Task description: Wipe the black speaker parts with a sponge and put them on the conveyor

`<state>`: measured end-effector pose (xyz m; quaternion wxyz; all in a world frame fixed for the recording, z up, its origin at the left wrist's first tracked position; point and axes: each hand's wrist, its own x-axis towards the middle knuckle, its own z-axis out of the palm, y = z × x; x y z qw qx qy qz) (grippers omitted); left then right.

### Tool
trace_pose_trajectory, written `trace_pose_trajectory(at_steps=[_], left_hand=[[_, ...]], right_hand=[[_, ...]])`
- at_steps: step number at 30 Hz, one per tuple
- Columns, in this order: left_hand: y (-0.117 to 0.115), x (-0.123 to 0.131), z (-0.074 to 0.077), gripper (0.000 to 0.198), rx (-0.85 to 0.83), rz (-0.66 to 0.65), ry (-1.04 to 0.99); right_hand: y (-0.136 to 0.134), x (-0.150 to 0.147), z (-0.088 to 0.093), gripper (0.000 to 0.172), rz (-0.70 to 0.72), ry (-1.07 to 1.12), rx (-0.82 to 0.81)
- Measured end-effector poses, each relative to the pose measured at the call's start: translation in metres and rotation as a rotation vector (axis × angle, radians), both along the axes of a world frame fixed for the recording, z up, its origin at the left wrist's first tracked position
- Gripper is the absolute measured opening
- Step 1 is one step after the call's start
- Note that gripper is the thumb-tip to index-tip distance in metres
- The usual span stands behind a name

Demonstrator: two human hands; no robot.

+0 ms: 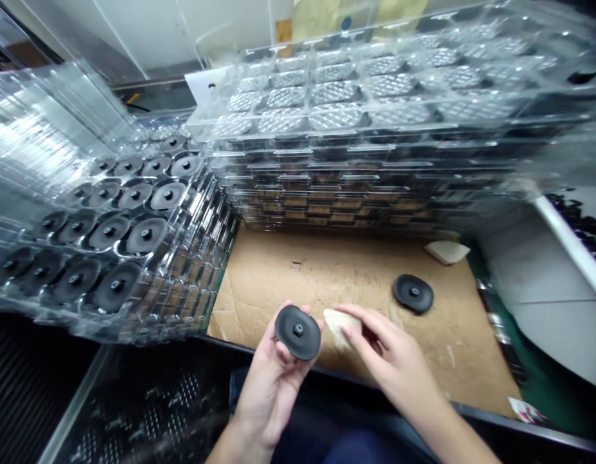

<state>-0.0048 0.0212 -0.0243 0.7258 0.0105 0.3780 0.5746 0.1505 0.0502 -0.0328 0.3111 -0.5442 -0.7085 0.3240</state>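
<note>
My left hand (273, 386) is closed around the edge of a black oval disc (305, 341) with a small raised post at its centre, held face up above the cardboard. Just to its right, my right hand (389, 348) pinches a pale cream pad (339, 322), slightly blurred, its tip close to the disc's edge; whether they touch I cannot tell. A second black disc (413, 293) of the same form lies face up on the cardboard sheet (278, 270), beyond my right hand.
At the left a stack of clear plastic trays (191, 258) holds several black discs in round pockets. Another tall stack of clear trays (336, 148) stands along the back. A second pale pad (447, 251) lies at the cardboard's far right. A white-edged bin (568, 238) with dark parts is at right.
</note>
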Motion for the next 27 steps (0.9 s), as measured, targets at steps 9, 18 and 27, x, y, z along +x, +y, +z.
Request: trace_pose_trajectory(at_steps=[9, 18, 27], left_hand=[[-0.003, 0.024, 0.016, 0.036, -0.128, -0.053, 0.106], [-0.003, 0.019, 0.017, 0.053, -0.045, -0.177, 0.104], [-0.007, 0.02, 0.041, 0.059, -0.094, -0.239, 0.107]], right_hand=[[0.003, -0.013, 0.072, 0.02, 0.345, 0.133, -0.059], [-0.013, 0.0, 0.069, 0.022, 0.298, 0.219, -0.07], [-0.017, 0.011, 0.074, 0.025, 0.295, 0.232, 0.112]])
